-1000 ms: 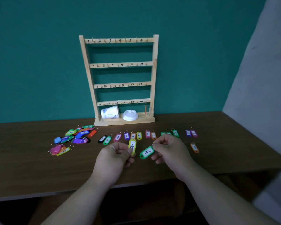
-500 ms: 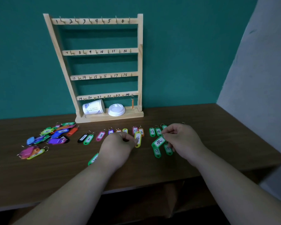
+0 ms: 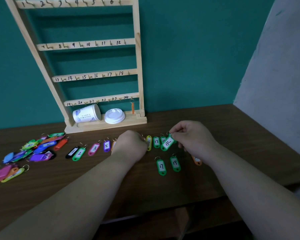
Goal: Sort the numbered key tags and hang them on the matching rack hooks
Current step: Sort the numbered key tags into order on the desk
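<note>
A wooden rack with numbered hooks 1 to 24 stands against the wall. One orange tag hangs on its hook 24. A row of tags lies on the table in front of it: black 1, green 2, pink 3, purple 5 and others. My left hand is curled at the row and holds the yellow tag 14 at its edge. My right hand pinches the ring end of the green tag 16, tilted just above the green tags in the row.
A mixed pile of tags lies at the left. Green tags 17 and 19 and an orange tag lie nearer me. A tipped paper cup and its lid rest on the rack's base.
Both hands moved forward to the row. The yellow tag 14 came down into the row, and the green tag 16 travelled right, over the green tags. The view came closer.
</note>
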